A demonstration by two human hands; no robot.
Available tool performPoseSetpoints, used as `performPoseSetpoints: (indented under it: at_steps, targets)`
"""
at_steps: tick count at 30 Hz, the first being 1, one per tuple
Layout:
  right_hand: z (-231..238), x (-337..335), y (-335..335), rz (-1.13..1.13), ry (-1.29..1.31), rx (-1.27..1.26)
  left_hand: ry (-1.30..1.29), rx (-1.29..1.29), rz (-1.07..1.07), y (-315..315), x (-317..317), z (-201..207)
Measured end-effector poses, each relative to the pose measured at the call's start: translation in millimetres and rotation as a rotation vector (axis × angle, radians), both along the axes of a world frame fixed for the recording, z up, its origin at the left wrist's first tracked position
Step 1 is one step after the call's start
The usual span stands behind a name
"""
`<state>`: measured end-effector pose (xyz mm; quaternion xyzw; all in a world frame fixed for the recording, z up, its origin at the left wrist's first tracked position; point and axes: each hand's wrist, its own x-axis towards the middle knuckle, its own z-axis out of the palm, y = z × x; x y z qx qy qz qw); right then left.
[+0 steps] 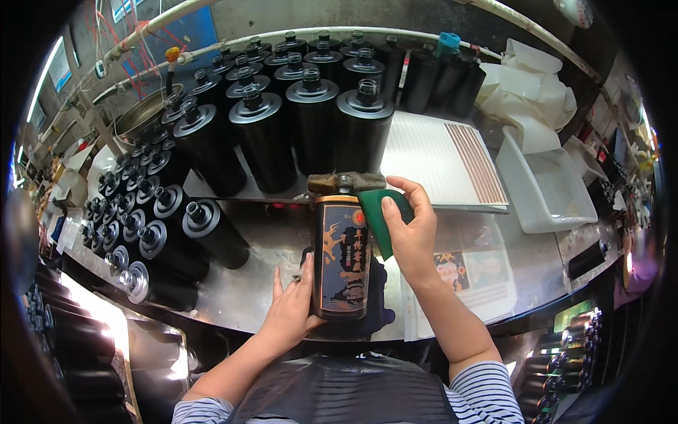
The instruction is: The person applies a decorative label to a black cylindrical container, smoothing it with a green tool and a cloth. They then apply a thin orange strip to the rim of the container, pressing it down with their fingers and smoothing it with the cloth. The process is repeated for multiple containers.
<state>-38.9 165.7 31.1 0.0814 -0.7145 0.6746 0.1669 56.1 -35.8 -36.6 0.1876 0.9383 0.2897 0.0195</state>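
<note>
A dark bottle (341, 261) with a gold rim and a printed decal of gold, red and pale figures lies in front of me. Its neck meets a worn, cloth-wrapped rest (335, 184). My left hand (286, 311) steadies the bottle at its lower left, the thumb near the base and the fingers along the side. A green, flat, flexible scraper (382, 219) is pinched in my right hand (413, 233), its edge against the bottle's upper right side. Under the bottle's lower right shows a dark blue cloth (381, 300).
Several black bottles (265, 134) stand on the raised shelf behind, and more (212, 230) crowd the left. Right of centre lies a stack of striped paper sheets (445, 159), with decal sheets (470, 272) nearer. A white plastic tub (554, 205) stands farther right.
</note>
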Motion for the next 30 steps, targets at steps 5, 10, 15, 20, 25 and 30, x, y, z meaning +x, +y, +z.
performPoseSetpoints:
  at_steps: [5, 10, 15, 20, 25, 30]
  targets:
    - [-6, -1, 2, -0.028, 0.014, 0.015, 0.238, 0.099, -0.003, 22, -4, 23]
    - [-7, -2, 2, -0.013, 0.001, -0.005, 0.139, -0.244, -0.007, 1, -1, -13]
    - [-13, -1, 5, -0.033, -0.037, -0.029, 0.274, 0.061, -0.012, 25, 4, 28]
    - [-20, -4, 4, -0.047, -0.013, -0.049, 0.181, -0.063, 0.013, 10, -1, -1]
    - [-19, -7, 3, -0.043, 0.03, -0.062, 0.237, 0.024, 0.043, 23, 7, 29]
    - [-16, -6, 4, -0.028, -0.008, -0.089, 0.266, -0.031, 0.029, 23, 0, 22]
